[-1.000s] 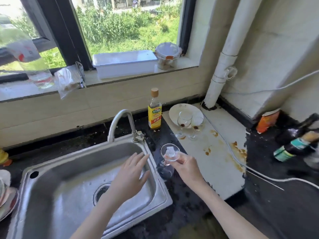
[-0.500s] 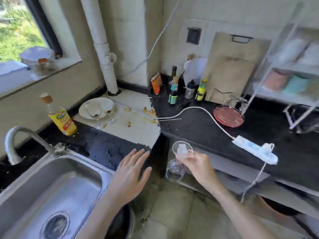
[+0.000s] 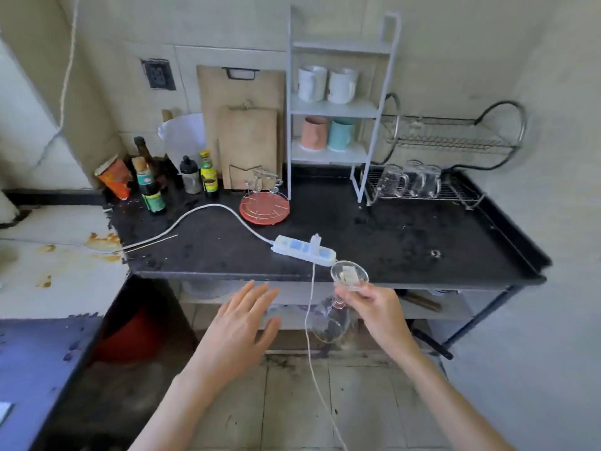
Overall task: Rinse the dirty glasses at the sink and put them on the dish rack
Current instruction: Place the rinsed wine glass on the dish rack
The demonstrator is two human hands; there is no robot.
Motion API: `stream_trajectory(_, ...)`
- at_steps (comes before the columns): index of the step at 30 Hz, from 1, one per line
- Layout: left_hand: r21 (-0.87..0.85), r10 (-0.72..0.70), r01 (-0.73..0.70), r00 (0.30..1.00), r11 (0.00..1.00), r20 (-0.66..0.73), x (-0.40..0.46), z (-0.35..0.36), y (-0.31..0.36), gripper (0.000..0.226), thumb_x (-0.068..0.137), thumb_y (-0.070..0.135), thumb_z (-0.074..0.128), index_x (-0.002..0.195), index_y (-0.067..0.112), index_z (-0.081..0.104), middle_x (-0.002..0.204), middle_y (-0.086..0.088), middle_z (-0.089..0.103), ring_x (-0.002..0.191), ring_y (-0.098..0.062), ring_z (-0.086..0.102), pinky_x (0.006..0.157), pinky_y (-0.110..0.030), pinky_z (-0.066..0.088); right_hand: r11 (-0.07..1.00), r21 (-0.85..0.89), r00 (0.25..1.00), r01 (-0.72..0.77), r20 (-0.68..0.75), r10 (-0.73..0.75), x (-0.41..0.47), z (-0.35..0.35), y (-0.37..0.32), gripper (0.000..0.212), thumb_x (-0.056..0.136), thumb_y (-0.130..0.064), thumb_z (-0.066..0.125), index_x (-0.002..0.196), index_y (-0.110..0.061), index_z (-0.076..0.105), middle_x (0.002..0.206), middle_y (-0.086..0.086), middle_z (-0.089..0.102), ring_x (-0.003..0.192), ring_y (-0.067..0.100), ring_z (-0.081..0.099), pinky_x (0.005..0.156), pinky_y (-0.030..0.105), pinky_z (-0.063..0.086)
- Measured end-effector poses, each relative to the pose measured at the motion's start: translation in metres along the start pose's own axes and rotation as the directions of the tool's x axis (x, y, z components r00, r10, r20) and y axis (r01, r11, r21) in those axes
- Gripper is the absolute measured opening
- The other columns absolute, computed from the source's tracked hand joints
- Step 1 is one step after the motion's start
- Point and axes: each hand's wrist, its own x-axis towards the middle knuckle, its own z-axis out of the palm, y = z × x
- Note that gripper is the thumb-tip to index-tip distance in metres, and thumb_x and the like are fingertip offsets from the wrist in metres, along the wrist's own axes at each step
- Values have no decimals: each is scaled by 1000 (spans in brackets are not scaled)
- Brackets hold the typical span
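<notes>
One glass in transit, inverted, short of the counter edge.

Dish rack (image 3: pixel 422 190) sits far ahead and to the right of the right hand (image 3: pixel 379 309), three mugs already on it. Counter (image 3: pixel 406 242) lies between hand and rack; power strip (image 3: pixel 304 250) is just ahead of the hand, its thin cord (image 3: pixel 309 320) hanging beside the glass (image 3: pixel 338 307). Right hand pinches the stem, foot up, bowl hanging below. Left hand (image 3: pixel 242 323) flat, fingers spread, holding nothing. Risks, judged: drips onto the strip; bowl snagging the cord; wet stem slipping; bowl clipping the counter edge if lifted late.
</notes>
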Motion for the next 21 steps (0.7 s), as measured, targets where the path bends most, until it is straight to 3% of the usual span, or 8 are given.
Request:
stream_trajectory(4, -41, 86, -85, 996, 996, 24, 47, 31, 66, 68, 92, 60, 10, 132, 21, 49, 135, 4, 52, 132, -19, 41, 105, -35, 30, 999, -17, 995, -31, -96, 30, 13, -77, 20, 11, 83, -15, 70, 79, -8, 76, 74, -5, 72, 71, 0, 63, 69, 13, 45)
stream_trajectory(7, -86, 155, -154, 988, 984, 14, 85, 47, 104, 80, 79, 68, 0, 143, 29, 28, 150, 14, 26, 143, -9, 13, 109, -19, 6, 999, -24, 990, -47, -136, 44, 27, -123, 34, 14, 84, -11, 67, 76, -4, 76, 72, -7, 70, 67, -9, 61, 67, 7, 44)
stream_trajectory(10, -99, 205, -204, 979, 974, 4, 124, 56, 130, 92, 75, 75, -10, 144, 28, 29, 150, 12, 27, 142, -9, 14, 106, -18, 1, 997, -27, 983, -72, -174, 66, 48, -155, 47, 14, 84, -11, 67, 77, -4, 76, 70, -10, 70, 68, -7, 62, 67, 8, 45)
stream_trajectory(12, -108, 221, -218, 975, 970, 17, 154, 65, 141, 84, 79, 71, -2, 143, 27, 31, 149, 12, 29, 142, -11, 17, 107, -19, 1, 995, -7, 973, -96, -212, 92, 68, -174, 58, 15, 84, -14, 68, 76, -4, 76, 71, -5, 72, 73, 6, 66, 71, 15, 48)
stream_trajectory(14, -109, 254, -251, 967, 962, 22, 187, 74, 150, 77, 82, 64, 6, 141, 25, 36, 146, 10, 35, 141, -13, 22, 112, -25, 12, 995, -5, 965, -100, -242, 96, 92, -190, 71, 32, 81, -29, 69, 77, 3, 72, 77, 16, 72, 80, 31, 65, 80, 39, 50)
stream_trajectory(16, -120, 274, -268, 961, 956, 39, 225, 83, 155, 74, 84, 62, 10, 140, 24, 39, 145, 8, 39, 140, -14, 24, 112, -30, 23, 994, -29, 960, -106, -262, 95, 120, -206, 82, 46, 78, -39, 68, 80, 7, 67, 83, 32, 62, 85, 45, 57, 80, 54, 46)
stream_trajectory(18, -119, 281, -273, 958, 955, 53, 267, 90, 158, 74, 82, 59, 12, 140, 22, 40, 145, 7, 39, 141, -17, 25, 109, -28, 21, 992, -26, 952, -124, -286, 112, 154, -223, 85, 33, 81, -31, 69, 79, 2, 70, 82, 31, 63, 83, 44, 59, 81, 56, 48)
stream_trajectory(21, -57, 334, -332, 943, 942, 19, 340, 87, 163, 74, 83, 57, 8, 141, 23, 38, 146, 5, 38, 141, -17, 24, 110, -27, 17, 990, -59, 944, -131, -312, 107, 214, -248, 79, 16, 82, -24, 69, 70, -17, 76, 73, 12, 72, 72, 22, 67, 82, 52, 52)
